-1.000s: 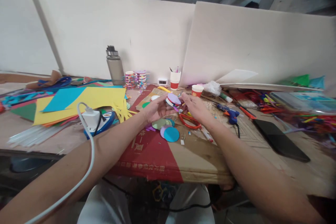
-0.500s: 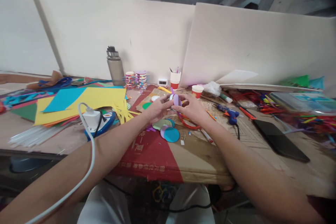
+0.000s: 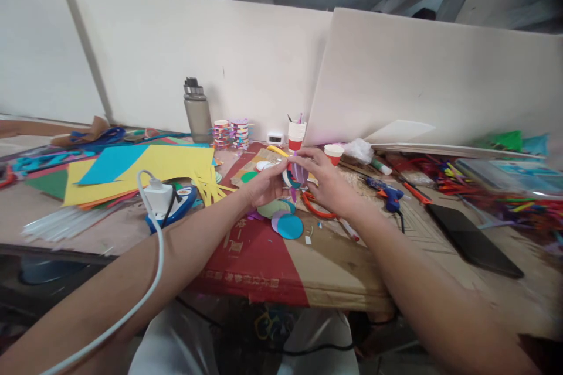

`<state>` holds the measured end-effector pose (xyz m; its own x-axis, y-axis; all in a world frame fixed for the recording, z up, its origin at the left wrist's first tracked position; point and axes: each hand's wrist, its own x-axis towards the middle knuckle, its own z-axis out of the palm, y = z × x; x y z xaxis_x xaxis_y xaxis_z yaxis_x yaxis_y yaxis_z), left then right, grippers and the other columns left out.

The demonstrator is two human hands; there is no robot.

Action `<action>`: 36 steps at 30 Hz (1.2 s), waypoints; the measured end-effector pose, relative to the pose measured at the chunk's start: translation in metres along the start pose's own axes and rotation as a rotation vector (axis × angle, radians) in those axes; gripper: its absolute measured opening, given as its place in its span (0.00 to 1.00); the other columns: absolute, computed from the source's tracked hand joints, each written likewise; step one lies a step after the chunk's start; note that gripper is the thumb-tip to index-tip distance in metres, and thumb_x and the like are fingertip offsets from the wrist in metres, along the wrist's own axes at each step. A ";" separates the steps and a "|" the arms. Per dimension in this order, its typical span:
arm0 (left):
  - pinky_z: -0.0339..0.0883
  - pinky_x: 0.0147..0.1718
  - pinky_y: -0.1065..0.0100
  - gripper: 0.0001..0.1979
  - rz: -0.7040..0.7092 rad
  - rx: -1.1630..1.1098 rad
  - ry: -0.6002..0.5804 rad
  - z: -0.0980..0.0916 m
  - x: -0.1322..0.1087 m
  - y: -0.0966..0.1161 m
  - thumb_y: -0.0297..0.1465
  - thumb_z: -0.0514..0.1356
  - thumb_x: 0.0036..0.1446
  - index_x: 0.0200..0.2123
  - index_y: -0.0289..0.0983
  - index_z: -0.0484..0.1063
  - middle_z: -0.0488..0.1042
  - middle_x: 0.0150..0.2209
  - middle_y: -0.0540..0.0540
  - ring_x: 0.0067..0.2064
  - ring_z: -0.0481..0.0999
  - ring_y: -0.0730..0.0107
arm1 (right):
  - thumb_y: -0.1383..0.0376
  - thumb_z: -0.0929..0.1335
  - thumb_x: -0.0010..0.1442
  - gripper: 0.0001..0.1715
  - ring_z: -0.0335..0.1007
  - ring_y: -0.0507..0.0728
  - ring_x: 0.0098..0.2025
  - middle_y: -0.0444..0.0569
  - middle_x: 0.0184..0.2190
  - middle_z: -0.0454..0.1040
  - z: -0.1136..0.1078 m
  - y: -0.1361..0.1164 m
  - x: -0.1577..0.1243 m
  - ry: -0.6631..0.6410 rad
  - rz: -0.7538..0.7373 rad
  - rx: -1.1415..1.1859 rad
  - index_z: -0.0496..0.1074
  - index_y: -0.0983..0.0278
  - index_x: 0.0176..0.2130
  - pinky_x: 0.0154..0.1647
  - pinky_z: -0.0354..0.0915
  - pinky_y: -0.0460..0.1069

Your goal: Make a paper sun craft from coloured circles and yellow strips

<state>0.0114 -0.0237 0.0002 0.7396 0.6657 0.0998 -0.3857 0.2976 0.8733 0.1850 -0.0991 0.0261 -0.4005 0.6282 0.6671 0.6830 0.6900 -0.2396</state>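
Note:
Between my two hands is a small round paper piece point(image 3: 299, 174) with a purple disc face, a whitish rim and some teal and red on it. A purple strip point(image 3: 293, 193) hangs below it. My left hand point(image 3: 269, 184) pinches the piece from the left. Over its top and right edge my right hand point(image 3: 323, 179) curls its fingers, thumb low. Part of the piece is hidden by the fingers. Under the hands lie green paper discs point(image 3: 270, 209), a blue disc point(image 3: 290, 227) and orange-handled scissors point(image 3: 316, 206).
Further back stand a grey bottle point(image 3: 197, 114), two strip-wrapped cups point(image 3: 240, 135), stacked paper cups point(image 3: 296, 136) and another cup point(image 3: 334, 154). Coloured sheets point(image 3: 176, 163) and a power strip point(image 3: 172, 211) with a white cord are left. A glue gun point(image 3: 387, 192) and black tablet point(image 3: 472, 237) are right.
The round piece has turned so its purple face shows more fully. My right-hand fingers have lifted and spread over its top. The view has shifted slightly.

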 end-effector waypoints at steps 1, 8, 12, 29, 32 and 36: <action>0.72 0.37 0.65 0.16 0.024 -0.008 -0.005 0.000 0.000 0.000 0.40 0.58 0.60 0.45 0.36 0.74 0.78 0.39 0.45 0.38 0.77 0.66 | 0.81 0.63 0.51 0.46 0.54 0.59 0.65 0.52 0.61 0.60 0.000 -0.001 0.000 -0.012 -0.007 0.003 0.59 0.53 0.64 0.66 0.54 0.60; 0.73 0.38 0.66 0.13 0.094 -0.023 -0.016 0.005 -0.004 0.004 0.37 0.62 0.57 0.42 0.35 0.74 0.78 0.40 0.44 0.39 0.77 0.68 | 0.61 0.67 0.62 0.32 0.52 0.58 0.67 0.49 0.65 0.60 -0.002 -0.008 0.003 0.001 0.059 0.150 0.60 0.54 0.63 0.68 0.50 0.61; 0.73 0.39 0.65 0.14 0.103 0.012 -0.044 0.007 -0.005 0.003 0.35 0.64 0.55 0.44 0.36 0.73 0.77 0.42 0.44 0.38 0.77 0.68 | 0.59 0.69 0.60 0.19 0.62 0.58 0.62 0.49 0.57 0.70 0.003 -0.010 0.004 0.167 0.180 0.228 0.73 0.55 0.52 0.64 0.56 0.60; 0.71 0.45 0.62 0.23 0.209 0.094 -0.047 0.006 -0.005 0.007 0.35 0.69 0.49 0.49 0.38 0.72 0.76 0.46 0.43 0.45 0.76 0.64 | 0.66 0.74 0.50 0.35 0.64 0.60 0.59 0.52 0.56 0.67 0.010 -0.005 0.001 0.308 0.265 0.331 0.65 0.56 0.57 0.61 0.62 0.59; 0.71 0.43 0.64 0.24 0.239 0.106 -0.033 0.007 -0.005 0.009 0.35 0.70 0.47 0.48 0.38 0.73 0.74 0.49 0.43 0.47 0.75 0.64 | 0.65 0.74 0.52 0.35 0.63 0.61 0.60 0.52 0.57 0.66 0.011 -0.008 0.001 0.288 0.227 0.271 0.64 0.55 0.58 0.61 0.62 0.60; 0.70 0.43 0.64 0.31 0.249 0.128 -0.051 0.007 -0.003 0.008 0.35 0.73 0.42 0.51 0.39 0.72 0.74 0.50 0.41 0.49 0.74 0.61 | 0.66 0.73 0.52 0.35 0.64 0.61 0.59 0.51 0.57 0.66 0.010 -0.013 0.001 0.263 0.212 0.232 0.64 0.55 0.58 0.60 0.63 0.60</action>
<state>0.0096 -0.0283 0.0105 0.6585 0.6713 0.3401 -0.4886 0.0377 0.8717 0.1698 -0.1034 0.0223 -0.0755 0.6724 0.7363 0.5660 0.6368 -0.5235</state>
